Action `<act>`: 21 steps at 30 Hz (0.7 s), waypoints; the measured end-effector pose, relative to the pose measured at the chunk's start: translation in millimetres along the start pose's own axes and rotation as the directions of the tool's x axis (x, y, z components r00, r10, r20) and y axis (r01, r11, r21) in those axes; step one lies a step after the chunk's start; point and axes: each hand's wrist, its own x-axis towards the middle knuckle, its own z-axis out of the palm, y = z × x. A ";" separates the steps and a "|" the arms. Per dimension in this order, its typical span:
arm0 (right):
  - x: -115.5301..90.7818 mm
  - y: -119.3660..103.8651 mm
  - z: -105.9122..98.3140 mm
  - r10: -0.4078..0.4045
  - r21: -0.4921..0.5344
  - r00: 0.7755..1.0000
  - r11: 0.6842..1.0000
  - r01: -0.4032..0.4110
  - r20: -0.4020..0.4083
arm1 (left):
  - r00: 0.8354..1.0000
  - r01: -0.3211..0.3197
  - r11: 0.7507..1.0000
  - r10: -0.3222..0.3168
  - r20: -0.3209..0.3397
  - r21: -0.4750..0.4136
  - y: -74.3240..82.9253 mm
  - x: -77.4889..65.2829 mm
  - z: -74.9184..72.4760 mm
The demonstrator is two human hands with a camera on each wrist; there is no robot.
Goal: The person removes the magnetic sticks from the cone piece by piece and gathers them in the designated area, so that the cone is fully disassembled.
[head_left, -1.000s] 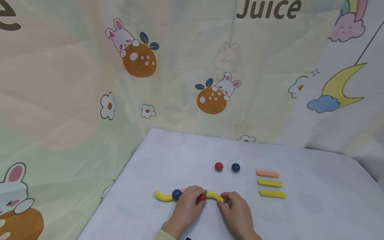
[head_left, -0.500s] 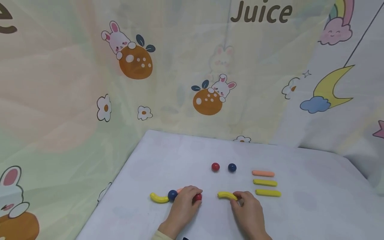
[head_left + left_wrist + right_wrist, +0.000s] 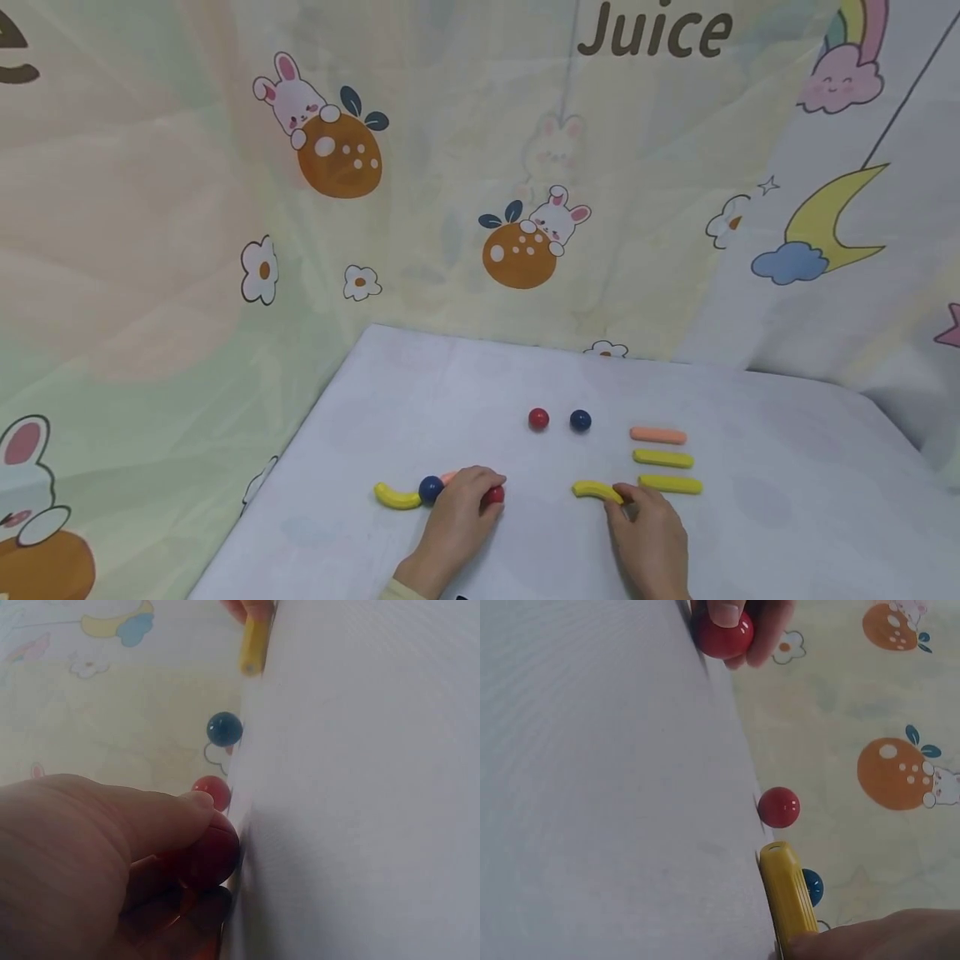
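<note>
My left hand [image 3: 463, 512] pinches a red ball [image 3: 214, 859] between thumb and fingers, low on the white table. Under and beside that hand, an orange stick [image 3: 448, 477] shows only at one end. It runs up to a blue ball [image 3: 431, 490], and a curved yellow stick [image 3: 396, 497] touches the ball's far left side. My right hand [image 3: 651, 533] pinches the right end of another curved yellow stick [image 3: 595, 490], whose free end points left, apart from the red ball. The right wrist view shows this stick [image 3: 786, 889] up close, with ridges along its side.
Farther back on the table [image 3: 450, 375] lie a loose red ball [image 3: 538, 419] and a dark blue ball [image 3: 581, 421]. To their right are a straight orange stick [image 3: 658, 435] and two straight yellow sticks [image 3: 663, 458], stacked in rows. A printed cloth [image 3: 435, 167] hangs behind.
My right hand has drawn the curved yellow stick rightward, away from the red ball that it was touching. The left hand stays on the red ball. The head view has shifted slightly.
</note>
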 end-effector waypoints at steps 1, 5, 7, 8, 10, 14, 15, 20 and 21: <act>0.0 0.6 0.2 -0.002 -0.001 1.000 1.000 0.002 -0.012 | 1.000 -0.002 1.000 0.002 0.002 -0.001 0.2 -0.2 -0.3; 1.8 2.4 1.5 -0.007 -0.003 0.999 1.000 0.007 -0.043 | 1.000 -0.005 1.000 0.006 0.004 -0.010 0.3 0.1 -2.0; 3.2 3.1 2.4 -0.002 -0.003 0.999 1.000 0.002 -0.054 | 1.000 -0.011 1.000 0.011 0.003 -0.010 0.1 0.3 -2.5; 3.7 3.4 2.8 0.003 -0.003 0.998 1.000 -0.003 -0.057 | 1.000 -0.010 1.000 0.010 0.003 -0.011 0.2 0.4 -2.8; 4.3 3.8 3.5 0.013 -0.002 0.998 1.000 -0.014 -0.066 | 1.000 -0.006 1.000 0.006 0.007 -0.015 0.6 0.6 -2.7; 3.7 1.9 3.7 0.050 -0.017 0.996 0.999 -0.051 -0.078 | 0.999 0.029 0.998 -0.027 0.047 -0.053 3.9 1.4 -0.7; 3.1 1.1 3.3 0.052 -0.019 0.995 0.998 -0.054 -0.086 | 0.997 0.036 0.997 -0.031 0.066 -0.068 4.9 1.5 -0.1; -5.9 -12.4 0.4 0.016 0.030 0.994 0.999 -0.013 -0.104 | 0.984 0.003 0.990 0.023 0.176 -0.142 10.8 -0.7 2.5; -9.0 -16.4 1.1 -0.003 0.049 0.996 0.999 0.007 -0.089 | 0.980 -0.013 0.988 0.043 0.197 -0.152 11.9 -1.3 3.0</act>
